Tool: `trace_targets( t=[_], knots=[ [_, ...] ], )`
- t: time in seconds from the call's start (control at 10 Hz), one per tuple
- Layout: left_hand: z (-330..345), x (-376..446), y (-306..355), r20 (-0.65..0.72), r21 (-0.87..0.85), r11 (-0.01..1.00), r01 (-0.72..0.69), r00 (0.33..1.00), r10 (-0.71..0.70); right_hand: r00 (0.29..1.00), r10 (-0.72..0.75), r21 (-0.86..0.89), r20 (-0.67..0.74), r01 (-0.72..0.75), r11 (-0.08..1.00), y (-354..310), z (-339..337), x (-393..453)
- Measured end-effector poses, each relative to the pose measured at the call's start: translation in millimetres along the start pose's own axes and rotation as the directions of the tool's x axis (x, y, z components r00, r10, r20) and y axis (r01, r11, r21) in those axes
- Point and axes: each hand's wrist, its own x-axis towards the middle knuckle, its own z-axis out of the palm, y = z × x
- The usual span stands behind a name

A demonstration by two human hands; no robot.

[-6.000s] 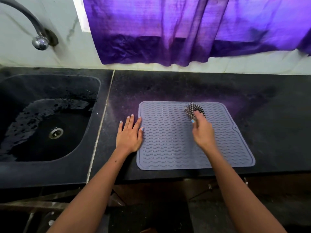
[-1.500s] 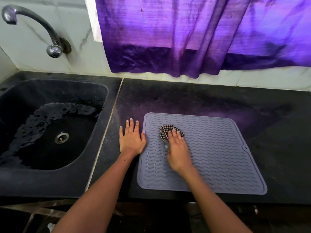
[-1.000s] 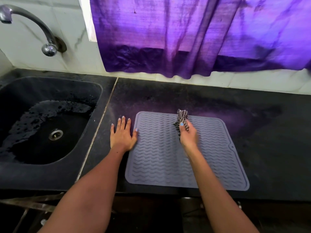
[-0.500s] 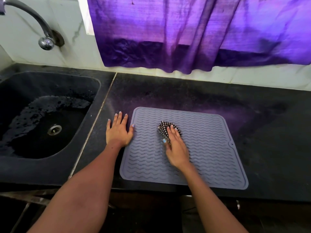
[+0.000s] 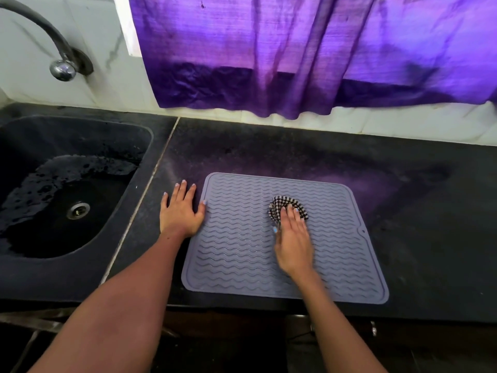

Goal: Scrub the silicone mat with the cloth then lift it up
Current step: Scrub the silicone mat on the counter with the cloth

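Cloth (image 5: 288, 209) shifted rightward on ribbed mat (image 5: 242, 238)

Bare black countertop (image 5: 403, 184) lies open right of and behind the silicone mat (image 5: 242, 251); left, the left hand (image 5: 180, 214) (flat, thumb touching the mat's edge) blocks passage toward the sink (image 5: 145, 146).
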Motion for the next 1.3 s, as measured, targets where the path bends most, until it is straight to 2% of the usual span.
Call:
trace_targets(
  t=[0.1, 0.2, 0.3, 0.4, 0.5, 0.6, 0.7, 0.8, 0.9, 1.0, 1.1, 1.2, 1.3],
  knots=[
    [1.0, 0.4, 0.5, -0.008, 0.002, 1.0, 0.001, 1.0, -0.001, 0.999, -0.035, -0.08, 0.005, 0.035, 0.996, 7.0, 6.1, 3.6],
    [1.2, 0.1, 0.2, 0.0, 0.002, 1.0, 0.0, 1.0, 0.0, 0.996, -0.061, 0.047, 0.067, 0.058, 0.997, 11.7, -0.7, 8.3],
    [0.8, -0.4, -0.7, 0.002, -0.001, 1.0, 0.002, 1.0, -0.002, 0.99, 0.089, 0.475, 0.107, -0.13, 0.871, 17.2, -12.6, 18.4],
    [-0.6, -0.5, -0.3, 0.004, 0.001, 1.0, -0.003, 1.0, 0.003, 0.907, 0.39, 0.885, 0.162, -0.308, 0.349, 21.4, -32.6, 30.5],
    [-0.7, -0.7, 0.2, 0.005, 0.0, 1.0, 0.001, 1.0, -0.001, 0.882, 0.464, 0.734, -0.078, -0.264, 0.626, 30.8, -50.2, 22.2],
    [0.3, 0.1, -1.2, -0.008, 0.003, 1.0, 0.0, 1.0, 0.0, 0.955, 0.248, 0.329, -0.162, -0.185, 0.926, 45.1, -44.0, 8.1],
    [1.7, 0.6, -1.3, -0.003, 0.008, 1.0, 0.007, 1.0, -0.006, 0.993, 0.115, -0.045, -0.032, -0.116, 0.992, 57.3, -19.8, 0.4],
    [2.4, 1.1, -0.9, -0.009, 0.012, 1.0, 0.012, 1.0, -0.012, 0.998, 0.059, -0.119, -0.02, -0.061, 0.991, 62.6, -16.5, 3.5],
    [2.7, 1.0, -0.3, -0.004, 0.013, 1.0, 0.009, 1.0, -0.009, 0.995, 0.087, 0.109, 0.054, -0.092, 0.99, 67.4, -30.4, 12.0],
    [1.1, 0.5, -0.6, 0.0, 0.012, 1.0, 0.01, 1.0, -0.01, 0.951, 0.255, 0.593, 0.176, -0.309, 0.744, 83.4, -53.4, 31.5],
    [0.5, 0.3, -0.1, 0.003, 0.007, 1.0, 0.008, 1.0, -0.008, 0.874, 0.482, 0.686, 0.056, -0.385, 0.618, 99.9, -78.0, 41.4],
    [1.1, 0.5, 0.0, -0.005, 0.008, 1.0, 0.011, 1.0, -0.011, 0.895, 0.422, 0.41, -0.146, -0.333, 0.849, 103.5, -84.7, 29.2],
    [1.6, 0.9, -0.3, -0.006, 0.016, 1.0, 0.012, 1.0, -0.012, 0.966, 0.238, 0.114, -0.097, -0.227, 0.967, 102.3, -57.2, 13.6]
  ],
)
